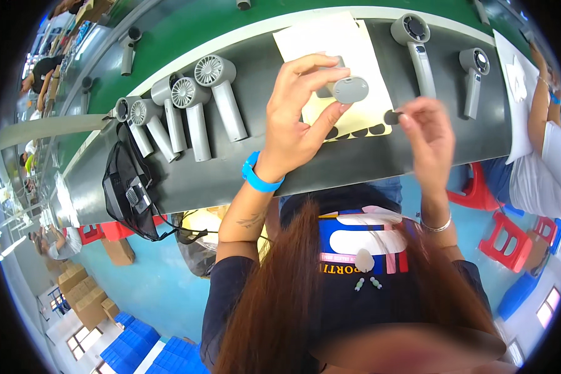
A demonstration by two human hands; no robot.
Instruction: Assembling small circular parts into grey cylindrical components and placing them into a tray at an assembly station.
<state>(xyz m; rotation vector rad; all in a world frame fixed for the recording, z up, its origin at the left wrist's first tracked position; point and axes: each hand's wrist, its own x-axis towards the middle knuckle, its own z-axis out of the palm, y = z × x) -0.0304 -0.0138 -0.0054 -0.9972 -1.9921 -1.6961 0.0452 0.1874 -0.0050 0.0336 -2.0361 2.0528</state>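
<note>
My left hand (pixel 293 106) is closed round a grey handheld fan (pixel 350 90), whose flat oval end faces up toward me; the rest of its body is mostly hidden behind my fingers. Between the thumb and fingertips of my right hand (pixel 431 134), slightly blurred, is a small black round pad (pixel 391 117). It is apart from the fan, a little to its right. Under both hands lies a pale yellow backing sheet (pixel 377 75), with several black round pads (pixel 359 133) along its near edge. A white sheet (pixel 315 37) overlaps its far part.
Several grey handheld fans (pixel 196 118) lie on the dark workbench (pixel 255 168) to the left. Two more fans (pixel 421 59) (pixel 474 81) lie on the right. A black mesh bag (pixel 128 181) sits at the left edge. Another person's arm (pixel 538 100) is at far right, beside red stools (pixel 505 240).
</note>
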